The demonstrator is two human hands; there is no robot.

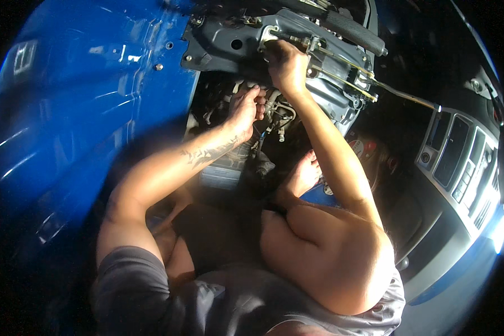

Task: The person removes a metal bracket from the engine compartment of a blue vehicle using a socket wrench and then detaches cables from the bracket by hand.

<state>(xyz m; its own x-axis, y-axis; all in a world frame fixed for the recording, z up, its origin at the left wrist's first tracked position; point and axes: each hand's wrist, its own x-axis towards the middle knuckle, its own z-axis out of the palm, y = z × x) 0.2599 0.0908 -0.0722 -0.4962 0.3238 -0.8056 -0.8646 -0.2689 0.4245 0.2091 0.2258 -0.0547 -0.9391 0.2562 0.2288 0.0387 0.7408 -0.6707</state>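
Note:
My right hand is closed at a light metal bracket on the dark grey metal plate. Its fingertips are hidden, so what they grip does not show. Lower and to the left, my left hand is raised with curled fingers at the plate's near edge, over the opening with the engine parts. Whatever those fingers hold cannot be made out. Two thin linkage rods run rightward from beside my right hand. A long cable continues toward the dashboard.
A black-gripped lever lies across the far side of the plate. Blue painted metal fills the left, with a bolt near its edge. The grey dashboard panel stands at right. My bare foot rests beside the opening.

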